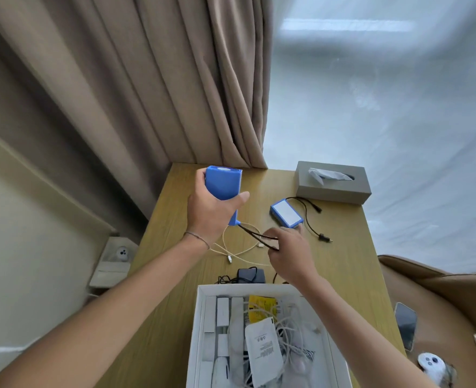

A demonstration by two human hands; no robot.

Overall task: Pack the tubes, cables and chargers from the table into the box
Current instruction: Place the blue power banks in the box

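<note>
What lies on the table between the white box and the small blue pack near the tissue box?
In the head view, a black charger and a cream cable lie between the white box and the small blue pack; the right hand hovers there.

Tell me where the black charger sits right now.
In the head view the black charger lies on the wooden table, just beyond the far edge of the white box, under the gap between both forearms.

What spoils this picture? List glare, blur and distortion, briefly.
Head view: wide-angle bending bows the curtain and table edges; the pale wall is washed out, with a bright streak of glare near the top; the right hand and the dark cable it pinches are slightly motion-blurred; the left hand gripping the blue pack is sharper.
</note>
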